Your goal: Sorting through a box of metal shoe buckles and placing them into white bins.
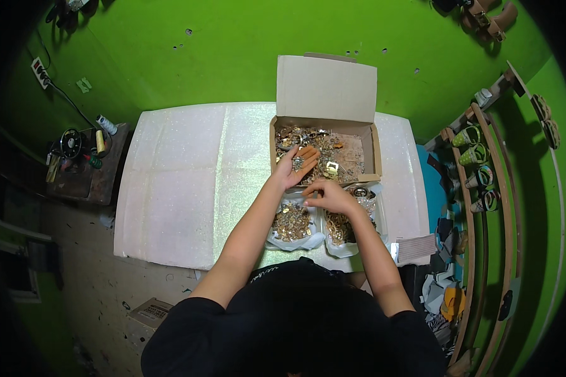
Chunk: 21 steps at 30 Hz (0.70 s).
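Note:
My left hand (pixel 295 167) is palm up over the near left part of an open cardboard box (pixel 274 147). A small heap of silvery metal pieces (pixel 298 163) lies in its palm, too small to name exactly. Just below and to the right, my right hand (pixel 330 195) hangs over the gap between two plastic-lined containers, its fingers pinched together. Whatever those fingertips hold is too small to make out. Gold and silver buckles and metal bits (pixel 292 220) fill the left container (pixel 275 244). Gold-coloured pieces (pixel 341 229) fill the right one (pixel 340 252).
The box lid (pixel 326 87) stands raised at the back. All this rests on a shimmering white table (pixel 176 182). A small side table (pixel 85 179) with thread spools is at left. To the right, a wooden rack (pixel 478 157) holds sandals. A striped grey piece (pixel 415 249) lies at the table's right edge.

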### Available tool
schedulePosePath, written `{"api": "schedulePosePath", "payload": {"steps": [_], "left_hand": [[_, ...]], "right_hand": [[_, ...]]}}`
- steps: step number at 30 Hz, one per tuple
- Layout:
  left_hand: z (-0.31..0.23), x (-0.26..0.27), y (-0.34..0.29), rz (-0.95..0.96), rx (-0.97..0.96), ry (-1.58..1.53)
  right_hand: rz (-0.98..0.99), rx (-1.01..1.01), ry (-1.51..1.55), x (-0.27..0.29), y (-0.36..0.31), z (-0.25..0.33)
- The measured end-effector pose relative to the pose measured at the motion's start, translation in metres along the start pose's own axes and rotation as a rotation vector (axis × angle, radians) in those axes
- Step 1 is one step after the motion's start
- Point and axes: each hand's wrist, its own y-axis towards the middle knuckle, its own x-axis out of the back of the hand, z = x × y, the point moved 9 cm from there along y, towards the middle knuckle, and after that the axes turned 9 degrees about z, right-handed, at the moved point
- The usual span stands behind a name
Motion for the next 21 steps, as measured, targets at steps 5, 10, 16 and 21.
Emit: {"api": "schedulePosePath", "payload": {"steps": [5, 10, 16, 21], "left_hand": [[0.004, 0.004, 0.001, -0.019, 0.009, -0.001], [0.001, 0.016, 0.001, -0.078, 0.010, 0.161], [0.006, 0.017, 0.005, 0.000, 0.030, 0.056], [0.003, 0.027, 0.008, -0.039, 0.029, -0.023]], "right_hand": [[-0.259, -0.083, -0.091, 0.028, 0.010, -0.011], [-0.457, 0.097, -0.233, 0.038, 0.030, 0.011], [-0.481, 0.112, -0.367, 0.024, 0.044, 0.014], [-0.540, 0.151, -0.355, 0.031, 0.048, 0.013]]}}
